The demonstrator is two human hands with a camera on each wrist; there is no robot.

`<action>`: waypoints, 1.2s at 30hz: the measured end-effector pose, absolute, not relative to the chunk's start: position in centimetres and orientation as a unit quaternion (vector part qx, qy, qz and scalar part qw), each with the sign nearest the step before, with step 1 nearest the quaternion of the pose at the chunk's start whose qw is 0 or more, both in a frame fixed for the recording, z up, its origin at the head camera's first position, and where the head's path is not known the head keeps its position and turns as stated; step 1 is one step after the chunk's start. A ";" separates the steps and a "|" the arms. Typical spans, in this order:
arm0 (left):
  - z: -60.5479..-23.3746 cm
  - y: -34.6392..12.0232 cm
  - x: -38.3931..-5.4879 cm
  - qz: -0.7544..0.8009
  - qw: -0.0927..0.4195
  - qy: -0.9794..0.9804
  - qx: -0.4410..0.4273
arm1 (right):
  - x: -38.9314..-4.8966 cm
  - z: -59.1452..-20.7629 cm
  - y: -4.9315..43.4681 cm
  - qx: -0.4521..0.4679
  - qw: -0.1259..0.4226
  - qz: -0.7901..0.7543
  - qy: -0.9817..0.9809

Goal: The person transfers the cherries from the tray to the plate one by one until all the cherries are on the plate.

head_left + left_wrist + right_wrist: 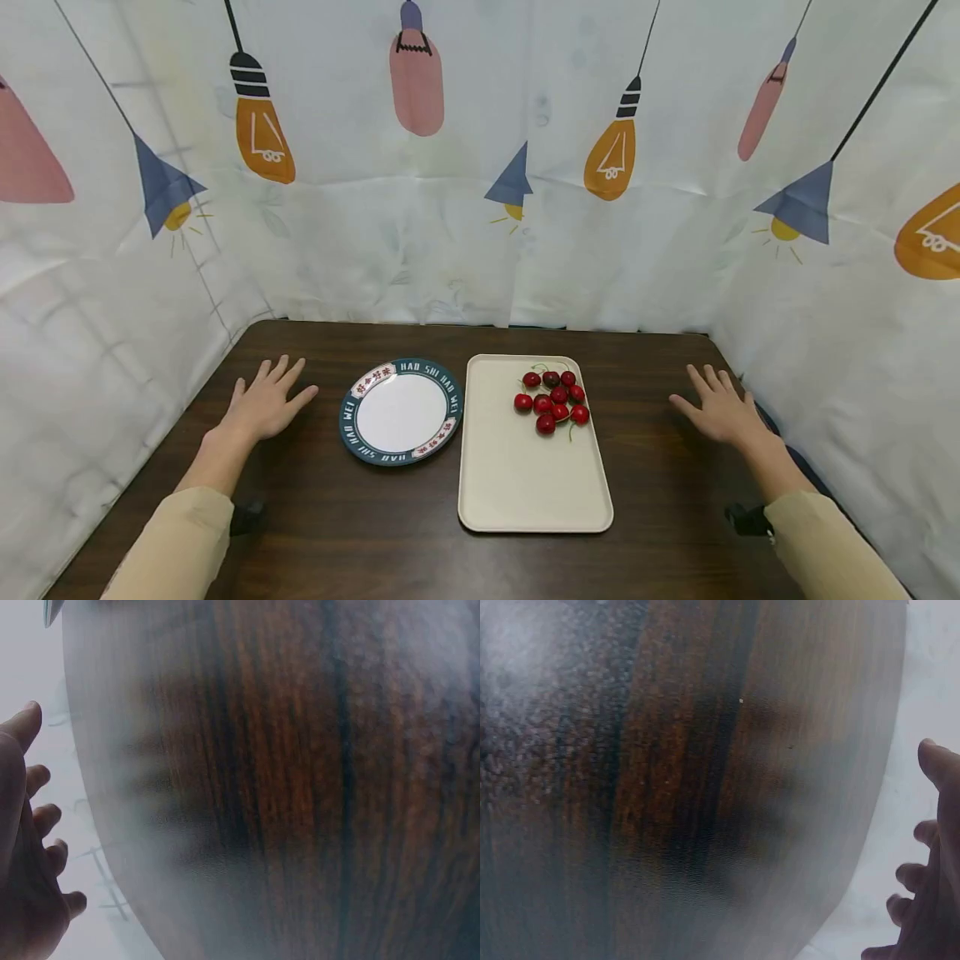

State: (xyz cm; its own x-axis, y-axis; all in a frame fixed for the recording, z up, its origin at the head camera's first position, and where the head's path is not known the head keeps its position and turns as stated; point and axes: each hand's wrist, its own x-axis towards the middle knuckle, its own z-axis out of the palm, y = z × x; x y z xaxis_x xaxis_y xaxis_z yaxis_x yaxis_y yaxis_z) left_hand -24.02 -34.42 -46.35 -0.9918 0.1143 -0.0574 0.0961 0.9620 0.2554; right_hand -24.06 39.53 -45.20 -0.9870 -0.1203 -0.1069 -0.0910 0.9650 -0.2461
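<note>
- cherries [558, 396] bunched up in the tray's [525, 492] far right part
- plate [401, 412] sits just left of the tray
- left hand [264, 406], fingers spread wide, near the plate
- right hand [722, 410] also spread wide, well right of the tray
- brown table [360, 533] underneath

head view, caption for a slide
Left hand and right hand flank a blue-rimmed plate and a cream tray of cherries.

cherries [558, 396] dk red | tray [525, 479] crm | plate [401, 412] wht, blu-rimmed | tbl [345, 533] brn
</note>
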 end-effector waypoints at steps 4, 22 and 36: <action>-46.5 -34.3 -24.0 0.132 0.037 0.989 0.055 | -23.9 -45.0 39.6 -0.051 0.061 -0.119 0.990; -46.6 -34.1 -24.1 0.143 0.033 0.987 0.063 | -23.9 -44.9 38.7 -0.062 0.048 -0.124 0.989; -45.8 -31.3 -23.5 0.306 0.024 0.949 0.075 | -23.9 -44.8 36.3 -0.072 -0.001 -0.191 0.979</action>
